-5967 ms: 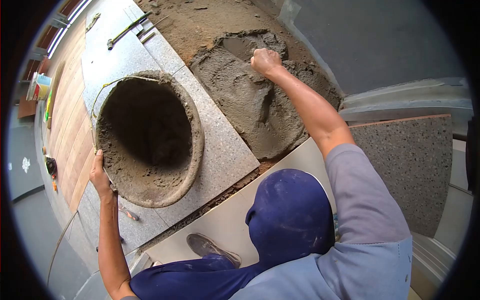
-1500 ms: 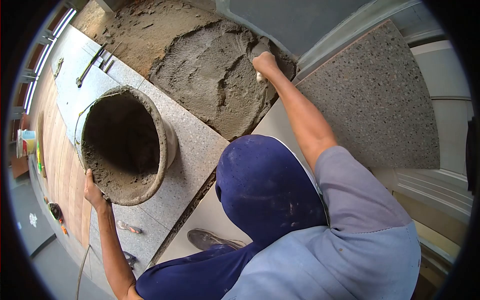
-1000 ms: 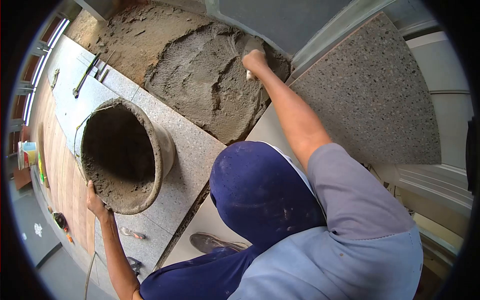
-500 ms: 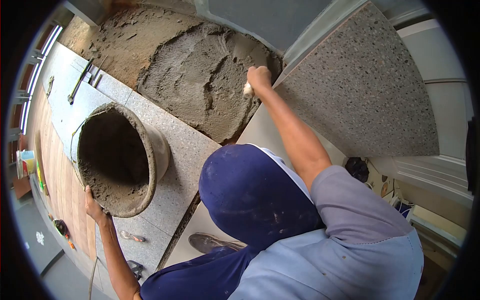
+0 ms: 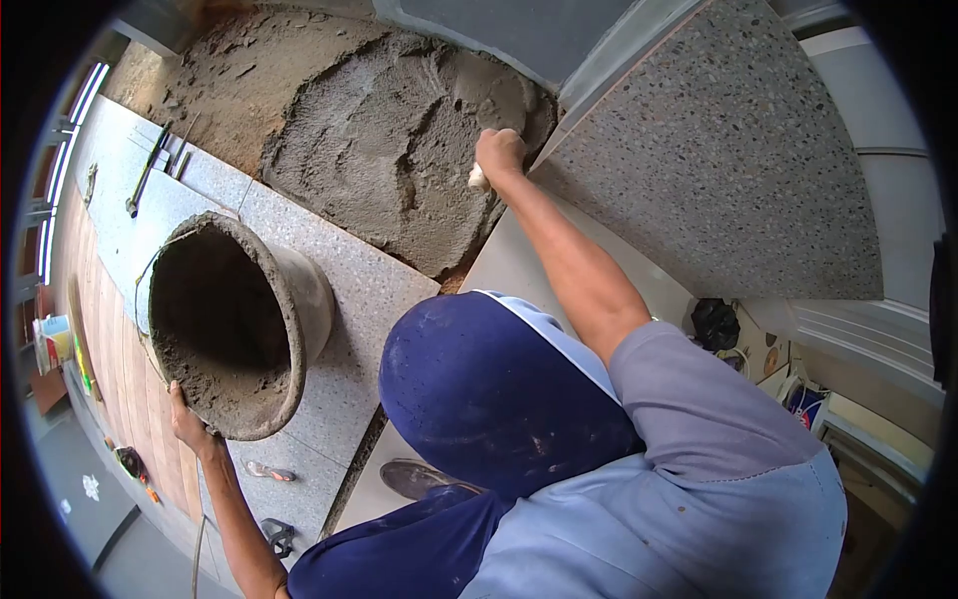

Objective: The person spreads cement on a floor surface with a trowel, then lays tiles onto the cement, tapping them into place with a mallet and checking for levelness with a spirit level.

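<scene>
My left hand (image 5: 190, 419) grips the near rim of a mortar-caked bucket (image 5: 317, 304), which is tilted with its mouth facing me. Wet grey mortar clings to the inside wall, and the depth of the bucket is dark. Over the right side of a spread bed of wet mortar (image 5: 369, 140), my right hand (image 5: 501, 155) is closed round the pale handle of a trowel (image 5: 479, 179). The trowel's blade is hard to make out against the mortar. Ridges and smoothed patches mark the bed's surface.
A large speckled slab (image 5: 718, 160) leans at the right beside the mortar bed. Speckled floor tiles (image 5: 329, 250) lie below the bed. A hammer-like long-handled tool (image 5: 148, 175) rests on tiles at left, and a small tool (image 5: 269, 471) lies below the bucket.
The whole view has shifted slightly left. My right hand has moved a little left over the mortar with the trowel. My left hand keeps its hold on the bucket rim.
</scene>
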`<move>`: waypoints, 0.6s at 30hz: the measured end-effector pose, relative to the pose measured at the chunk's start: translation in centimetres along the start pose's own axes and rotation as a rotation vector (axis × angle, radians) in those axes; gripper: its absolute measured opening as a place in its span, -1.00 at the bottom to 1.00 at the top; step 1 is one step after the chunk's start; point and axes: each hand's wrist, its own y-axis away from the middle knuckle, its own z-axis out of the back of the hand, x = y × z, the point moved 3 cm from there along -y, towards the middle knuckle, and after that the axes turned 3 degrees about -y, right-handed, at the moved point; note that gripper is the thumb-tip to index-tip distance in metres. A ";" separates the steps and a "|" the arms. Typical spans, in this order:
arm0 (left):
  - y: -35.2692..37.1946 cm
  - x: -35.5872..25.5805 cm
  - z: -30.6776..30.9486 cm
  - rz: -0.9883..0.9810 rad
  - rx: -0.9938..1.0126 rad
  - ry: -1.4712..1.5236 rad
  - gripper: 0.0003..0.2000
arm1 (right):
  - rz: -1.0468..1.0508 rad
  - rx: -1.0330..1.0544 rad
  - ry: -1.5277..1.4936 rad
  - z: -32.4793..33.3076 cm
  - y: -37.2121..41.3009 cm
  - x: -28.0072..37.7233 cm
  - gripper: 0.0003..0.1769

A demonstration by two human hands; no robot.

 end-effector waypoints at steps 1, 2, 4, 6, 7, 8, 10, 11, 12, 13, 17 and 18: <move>-0.1 -0.3 0.1 0.007 -0.007 -0.014 -0.62 | 0.019 0.031 -0.013 0.5 0.2 0.0 -0.56; -0.1 -0.4 0.1 0.016 -0.012 -0.025 -0.61 | -0.036 0.069 -0.082 0.6 0.1 0.1 -0.56; 0.0 0.1 0.0 0.038 -0.008 -0.033 -0.61 | -0.192 0.094 -0.219 -0.1 -0.8 -1.4 -0.57; -0.4 0.2 0.3 0.036 -0.007 -0.016 -0.60 | -0.373 0.077 -0.374 -1.7 -2.0 -2.3 -0.57; -0.4 0.3 0.5 0.024 -0.001 -0.006 -0.60 | -0.455 0.077 -0.464 -1.8 -2.4 -3.0 -0.57; -0.4 0.5 0.4 0.012 0.006 0.006 -0.60 | -0.457 0.065 -0.483 -1.9 -2.7 -3.4 -0.57; -0.4 0.5 0.2 0.009 0.015 0.025 -0.60 | -0.453 0.038 -0.517 -1.1 -2.8 -2.8 -0.56; -0.3 0.4 0.1 0.018 0.015 0.029 -0.60 | -0.433 0.065 -0.519 -0.9 -2.6 -2.6 -0.58; -0.3 0.2 0.2 0.026 0.018 0.025 -0.60 | -0.412 0.091 -0.521 -0.4 -2.2 -2.2 -0.59; -0.3 0.2 0.2 0.024 0.009 0.011 -0.61 | -0.430 0.117 -0.571 1.1 -0.7 -0.3 -0.59; -0.3 0.0 0.0 0.028 -0.014 0.007 -0.61 | -0.522 0.023 -0.574 -0.5 -2.8 -2.8 -0.60; -0.3 0.2 0.2 0.038 -0.023 0.015 -0.61 | -0.491 0.048 -0.610 -0.1 -2.8 -2.2 -0.63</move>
